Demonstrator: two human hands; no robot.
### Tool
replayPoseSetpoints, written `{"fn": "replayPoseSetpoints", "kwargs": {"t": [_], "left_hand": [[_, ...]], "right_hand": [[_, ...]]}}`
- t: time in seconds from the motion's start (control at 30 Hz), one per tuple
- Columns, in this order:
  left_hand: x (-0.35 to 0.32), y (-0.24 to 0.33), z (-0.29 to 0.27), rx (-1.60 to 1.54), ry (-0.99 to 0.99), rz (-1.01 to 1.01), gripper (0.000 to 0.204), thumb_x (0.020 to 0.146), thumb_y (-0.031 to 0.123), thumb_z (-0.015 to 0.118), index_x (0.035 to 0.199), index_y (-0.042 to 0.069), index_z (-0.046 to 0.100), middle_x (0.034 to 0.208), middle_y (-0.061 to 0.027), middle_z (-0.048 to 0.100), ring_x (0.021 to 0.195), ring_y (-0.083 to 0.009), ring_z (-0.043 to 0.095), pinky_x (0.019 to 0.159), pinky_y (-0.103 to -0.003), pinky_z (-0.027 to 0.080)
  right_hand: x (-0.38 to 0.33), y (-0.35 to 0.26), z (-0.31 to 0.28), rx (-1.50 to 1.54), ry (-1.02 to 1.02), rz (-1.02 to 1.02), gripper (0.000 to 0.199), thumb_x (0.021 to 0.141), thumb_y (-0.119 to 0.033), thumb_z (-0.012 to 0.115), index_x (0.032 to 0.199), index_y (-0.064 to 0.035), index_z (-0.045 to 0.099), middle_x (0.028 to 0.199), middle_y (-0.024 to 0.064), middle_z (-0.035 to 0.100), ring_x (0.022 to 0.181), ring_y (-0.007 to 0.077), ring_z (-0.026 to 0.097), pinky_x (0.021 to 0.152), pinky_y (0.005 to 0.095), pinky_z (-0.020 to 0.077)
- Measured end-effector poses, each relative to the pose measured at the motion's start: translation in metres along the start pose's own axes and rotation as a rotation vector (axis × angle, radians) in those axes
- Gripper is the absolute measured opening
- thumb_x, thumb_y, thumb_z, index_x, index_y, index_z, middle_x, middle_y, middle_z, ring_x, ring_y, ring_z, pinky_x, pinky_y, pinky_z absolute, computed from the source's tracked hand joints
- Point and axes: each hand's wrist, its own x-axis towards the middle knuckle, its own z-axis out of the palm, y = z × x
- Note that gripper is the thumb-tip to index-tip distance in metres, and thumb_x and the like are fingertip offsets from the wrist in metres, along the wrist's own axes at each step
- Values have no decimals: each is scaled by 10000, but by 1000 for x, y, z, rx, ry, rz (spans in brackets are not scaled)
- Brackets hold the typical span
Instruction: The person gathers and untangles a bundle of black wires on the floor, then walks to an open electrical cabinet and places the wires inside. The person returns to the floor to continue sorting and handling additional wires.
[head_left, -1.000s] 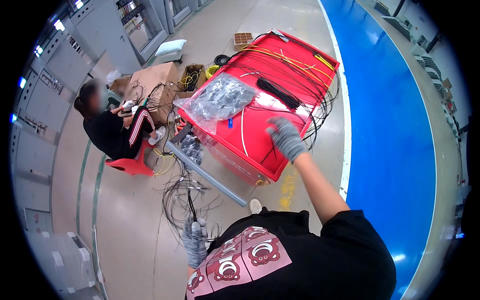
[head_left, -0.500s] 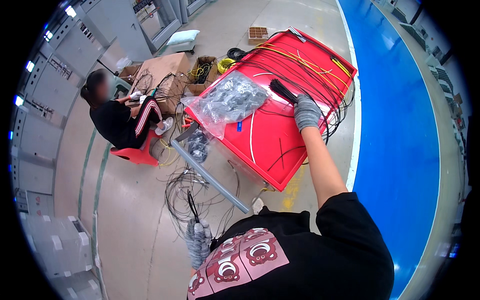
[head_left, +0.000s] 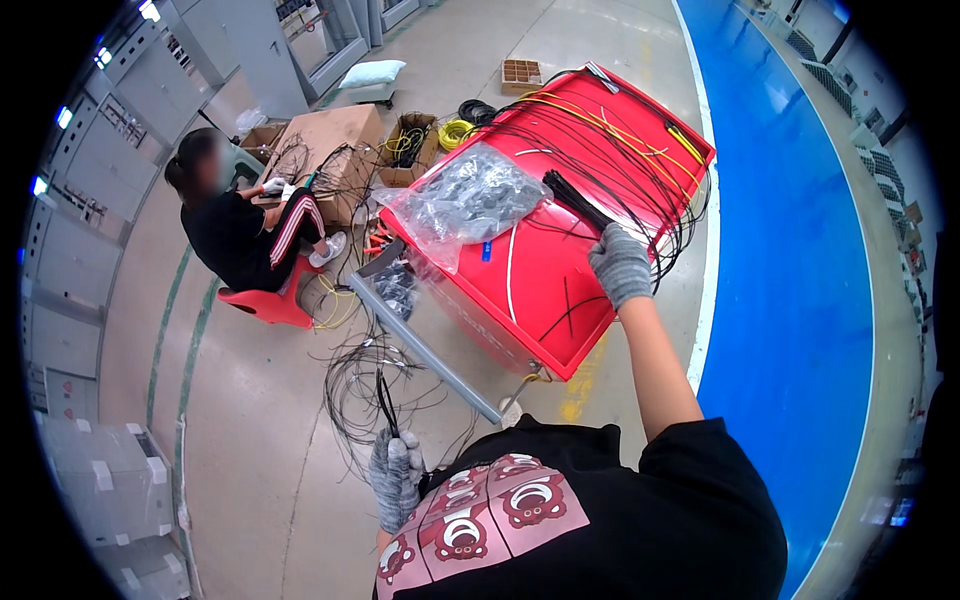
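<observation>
My right hand [head_left: 622, 266], in a grey knitted glove, is closed on the near end of a bundle of thin black strands [head_left: 578, 203]. The bundle slants over the red surface of a cart [head_left: 530, 305]; I cannot tell whether it touches it. Low in front of my body, my gloved left hand [head_left: 396, 478] grips several black cables [head_left: 385, 400] that stick up from its fingers. Beside the bundle lies a clear plastic bag [head_left: 475, 200] with grey contents, near a small blue piece [head_left: 487, 251].
Black and yellow cables cross the cart's far side. Its grey push handle [head_left: 425, 350] juts toward me, with loose black cables [head_left: 365, 385] on the floor beyond. A co-worker [head_left: 235, 220] sits on a red stool [head_left: 270, 305] by cardboard boxes [head_left: 330, 145]. A blue floor lane [head_left: 790, 300] runs at right.
My right hand has come back toward me along the bundle, and more of the strands' length shows. My left hand stays in place with its cables. The view has shifted slightly.
</observation>
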Motion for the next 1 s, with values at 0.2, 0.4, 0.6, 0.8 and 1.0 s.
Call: {"fn": "replayPoseSetpoints", "kwargs": {"t": [0.2, 0.4, 0.6, 0.8, 1.0], "left_hand": [[0, 2, -9, -13, -42, -20, 330, 883, 393, 558, 919, 65, 547, 597, 40, 464, 478, -27, 367, 419, -174, 258], [-6, 19, -22, 40, -50, 14, 347, 868, 377, 589, 985, 51, 574, 685, 27, 512, 528, -28, 394, 452, -174, 306], [-14, 41, -46, 271, -256, 161, 292, 928, 275, 493, 1051, 23, 575, 754, -9, 557, 675, -74, 481, 604, -229, 417], [-37, 35, -109, 447, -190, 238, 296, 942, 245, 452, 1068, -10, 532, 772, -67, 577, 673, -131, 539, 633, -274, 455], [-48, 19, -151, 528, -7, 243, 316, 935, 203, 438, 1100, -57, 506, 979, -222, 584, 859, -357, 590, 748, -374, 473]], "right_hand": [[-40, 5, -19, 552, 254, -147, 119, 728, 6, 549, 837, -40, 534, 646, 72, 507, 571, 147, 480, 560, 286, 424], [-138, -73, -89, 695, -331, -562, 127, 727, 40, 573, 840, -15, 585, 707, 110, 552, 697, 222, 581, 663, 297, 475], [-232, -201, -79, 712, -591, -912, 144, 694, 7, 566, 835, -15, 546, 765, 157, 534, 718, 332, 555, 638, 377, 462], [-288, -260, -51, 969, -599, -668, 147, 742, 15, 610, 865, -25, 541, 731, 70, 540, 646, 182, 557, 582, 283, 461], [-340, -302, -5, 1517, -748, -223, 183, 800, 34, 611, 928, -45, 507, 794, -2, 543, 731, 68, 524, 664, 199, 450]]}}
